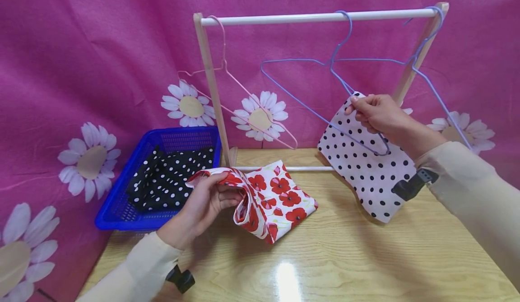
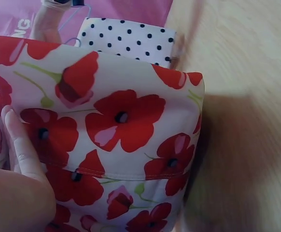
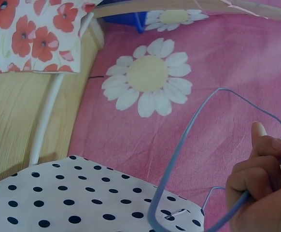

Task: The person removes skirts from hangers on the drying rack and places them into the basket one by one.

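Head view: poppy-print cloth (image 1: 284,198) in the left-hand grip (image 1: 207,202)

Just left of it, a blue basket (image 1: 118,225) contains a black dotted cloth (image 1: 170,175). Over the tabletop (image 1: 325,257), the poppy-print cloth runs mainly left to right, a free corner pointing right. Most of it extends rightward from the grip, whose thumb and curled fingers pinch its folded edge. Well apart, the right-hand grip (image 1: 379,112) is curled round a blue hanger (image 1: 292,60), hooked on the white rod (image 1: 280,20); behind hangs a white dotted cloth (image 1: 373,171).

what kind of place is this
Probably a staged indoor tabletop setup: a clothes rack at a wooden table, with a pink daisy cloth as backdrop. Which room, I cannot tell.
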{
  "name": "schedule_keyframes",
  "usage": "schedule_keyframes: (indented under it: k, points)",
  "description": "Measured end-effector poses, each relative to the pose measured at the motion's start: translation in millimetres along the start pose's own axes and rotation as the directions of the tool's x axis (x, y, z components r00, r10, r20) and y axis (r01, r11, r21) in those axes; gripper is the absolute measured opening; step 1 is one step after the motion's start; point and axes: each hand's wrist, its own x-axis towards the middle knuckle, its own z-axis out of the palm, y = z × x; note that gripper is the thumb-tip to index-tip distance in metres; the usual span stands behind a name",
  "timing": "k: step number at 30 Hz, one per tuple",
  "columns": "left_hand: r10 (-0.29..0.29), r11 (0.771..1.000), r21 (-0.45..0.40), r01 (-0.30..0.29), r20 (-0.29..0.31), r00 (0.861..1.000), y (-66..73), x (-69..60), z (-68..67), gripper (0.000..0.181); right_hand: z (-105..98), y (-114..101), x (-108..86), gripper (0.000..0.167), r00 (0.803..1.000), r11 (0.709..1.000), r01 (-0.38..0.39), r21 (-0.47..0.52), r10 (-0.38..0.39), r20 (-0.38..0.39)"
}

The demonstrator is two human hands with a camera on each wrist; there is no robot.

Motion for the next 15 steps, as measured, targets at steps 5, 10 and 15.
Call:
schedule_keyframes:
  k: [5, 10, 15]
  points:
    - [0.075, 0.996, -0.047, -0.073, 0.041, 0.996, 7.4, -0.2, 6.0, 0.046, 0.0, 0.2, 1.6, 0.039, 1.0, 1.0, 0.001, -0.022, -0.001, 0.011]
    - [0.116, 0.99, -0.089, -0.113, 0.038, 0.992, 16.4, -1.1, 12.3, 0.048, -1.3, 0.5, 3.3, 0.04, 1.0, 0.999, -0.004, -0.042, 0.005, 0.016]
    - [0.128, 0.987, -0.099, -0.125, 0.024, 0.991, 23.9, -2.2, 17.1, 0.043, -1.3, 0.0, 4.0, 0.039, 1.0, 0.999, -0.003, -0.052, 0.004, 0.02]
